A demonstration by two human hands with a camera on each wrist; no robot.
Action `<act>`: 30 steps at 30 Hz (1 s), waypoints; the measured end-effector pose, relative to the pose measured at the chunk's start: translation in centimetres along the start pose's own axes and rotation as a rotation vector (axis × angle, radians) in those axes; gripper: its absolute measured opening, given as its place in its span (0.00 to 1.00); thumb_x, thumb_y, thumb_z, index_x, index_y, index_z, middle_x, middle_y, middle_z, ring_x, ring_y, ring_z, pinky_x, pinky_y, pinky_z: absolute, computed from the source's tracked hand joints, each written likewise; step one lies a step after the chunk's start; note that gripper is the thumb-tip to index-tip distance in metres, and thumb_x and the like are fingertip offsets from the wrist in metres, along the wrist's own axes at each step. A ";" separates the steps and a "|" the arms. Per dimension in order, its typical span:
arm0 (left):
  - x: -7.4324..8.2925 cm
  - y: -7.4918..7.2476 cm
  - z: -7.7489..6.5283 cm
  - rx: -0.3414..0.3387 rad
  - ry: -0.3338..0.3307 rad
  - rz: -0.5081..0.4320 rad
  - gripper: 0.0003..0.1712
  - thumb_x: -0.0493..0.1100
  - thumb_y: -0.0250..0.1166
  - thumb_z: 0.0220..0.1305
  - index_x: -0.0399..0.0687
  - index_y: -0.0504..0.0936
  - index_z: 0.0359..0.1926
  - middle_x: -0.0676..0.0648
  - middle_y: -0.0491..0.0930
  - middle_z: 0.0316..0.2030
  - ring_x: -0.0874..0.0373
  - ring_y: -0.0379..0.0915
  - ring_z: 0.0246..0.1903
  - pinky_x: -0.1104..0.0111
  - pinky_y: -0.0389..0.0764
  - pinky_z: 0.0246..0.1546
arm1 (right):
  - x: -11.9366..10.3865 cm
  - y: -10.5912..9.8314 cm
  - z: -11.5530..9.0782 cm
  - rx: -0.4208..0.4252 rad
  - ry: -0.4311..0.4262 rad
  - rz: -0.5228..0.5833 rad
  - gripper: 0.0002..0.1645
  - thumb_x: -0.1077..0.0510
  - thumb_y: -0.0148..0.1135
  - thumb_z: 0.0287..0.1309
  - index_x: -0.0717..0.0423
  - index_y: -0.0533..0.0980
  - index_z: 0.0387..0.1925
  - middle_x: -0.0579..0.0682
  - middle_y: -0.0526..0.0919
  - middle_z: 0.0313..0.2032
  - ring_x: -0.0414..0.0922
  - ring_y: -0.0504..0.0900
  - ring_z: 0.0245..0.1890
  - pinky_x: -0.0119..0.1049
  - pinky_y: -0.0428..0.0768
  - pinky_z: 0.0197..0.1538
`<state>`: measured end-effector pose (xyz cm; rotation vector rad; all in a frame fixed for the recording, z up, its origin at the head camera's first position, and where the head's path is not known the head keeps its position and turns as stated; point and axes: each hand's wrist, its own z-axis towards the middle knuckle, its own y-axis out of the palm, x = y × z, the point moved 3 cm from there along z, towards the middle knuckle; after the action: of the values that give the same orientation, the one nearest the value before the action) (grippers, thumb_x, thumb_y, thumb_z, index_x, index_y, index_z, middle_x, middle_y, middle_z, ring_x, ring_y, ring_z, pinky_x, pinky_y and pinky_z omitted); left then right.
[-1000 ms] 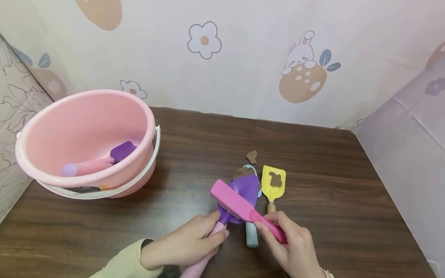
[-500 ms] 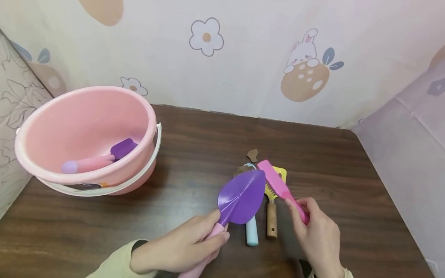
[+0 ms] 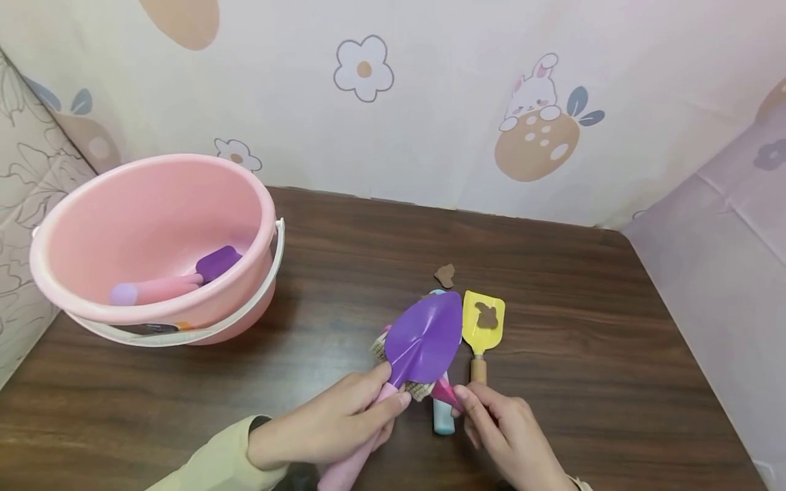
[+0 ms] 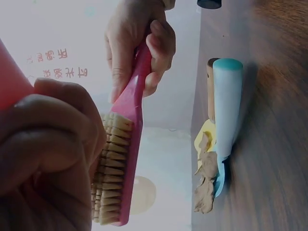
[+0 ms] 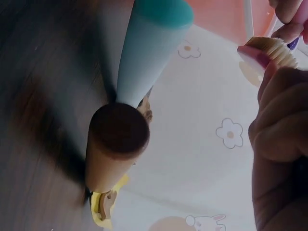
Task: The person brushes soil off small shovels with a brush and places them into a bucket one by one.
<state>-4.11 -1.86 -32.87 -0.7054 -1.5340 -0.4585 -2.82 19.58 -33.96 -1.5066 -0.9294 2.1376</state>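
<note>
My left hand [image 3: 338, 419] grips the pink handle of a trowel [image 3: 426, 334] with a purple, leaf-shaped blade, raised over the table. My right hand [image 3: 510, 433] holds a pink scrub brush [image 4: 134, 166] by its handle. In the head view the brush lies beneath the trowel blade, which hides most of it; pale bristles [image 3: 420, 390] poke out on both sides. The left wrist view shows the bristles facing my left hand. Below lies a trowel with a light blue handle [image 3: 443, 417], a brown lump [image 4: 208, 168] on its scoop.
A yellow shovel [image 3: 482, 339] with a wooden handle and a brown clay-like piece [image 3: 487, 316] on it lies to the right. Another brown piece [image 3: 445, 275] rests behind. The pink bucket [image 3: 153, 198] at left holds a purple-bladed tool [image 3: 217, 263] with a pink handle.
The brush swung right, off the trowel blade and over the yellow shovel, then came back left and now sits under the blade. My left hand keeps its grip on the trowel.
</note>
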 end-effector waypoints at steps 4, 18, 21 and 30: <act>-0.2 0.2 0.1 -0.014 0.000 -0.026 0.11 0.46 0.50 0.73 0.42 0.68 0.40 0.56 0.70 0.17 0.70 0.66 0.16 0.75 0.70 0.19 | -0.1 0.1 0.0 -0.017 -0.012 0.011 0.16 0.65 0.55 0.65 0.41 0.72 0.25 0.29 0.64 0.12 0.25 0.62 0.13 0.22 0.62 0.18; -1.4 0.5 0.0 -0.131 -0.016 -0.025 0.13 0.47 0.46 0.74 0.42 0.67 0.36 0.59 0.67 0.14 0.73 0.62 0.14 0.79 0.64 0.18 | 0.4 -0.2 -0.3 0.030 0.102 -0.077 0.16 0.61 0.57 0.65 0.39 0.73 0.23 0.29 0.61 0.12 0.26 0.61 0.12 0.23 0.61 0.17; -1.4 0.6 -0.1 -0.145 -0.004 -0.001 0.15 0.47 0.45 0.74 0.40 0.67 0.34 0.61 0.66 0.14 0.74 0.61 0.14 0.80 0.64 0.18 | 0.5 -0.4 -0.3 0.077 0.128 -0.080 0.16 0.61 0.57 0.65 0.39 0.73 0.22 0.29 0.63 0.12 0.27 0.62 0.12 0.23 0.62 0.17; -2.3 1.2 -0.9 -0.212 -0.066 0.097 0.12 0.48 0.47 0.74 0.48 0.67 0.33 0.62 0.64 0.13 0.75 0.58 0.10 0.77 0.61 0.11 | 1.5 -2.8 -0.1 0.281 0.398 0.218 0.24 0.55 0.42 0.74 0.61 0.74 0.24 0.42 0.66 0.10 0.34 0.62 0.08 0.33 0.60 0.10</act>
<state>-2.66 -1.97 -35.23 -0.9634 -1.5185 -0.5341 -3.46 22.57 -33.07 -1.8509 -0.3272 1.8975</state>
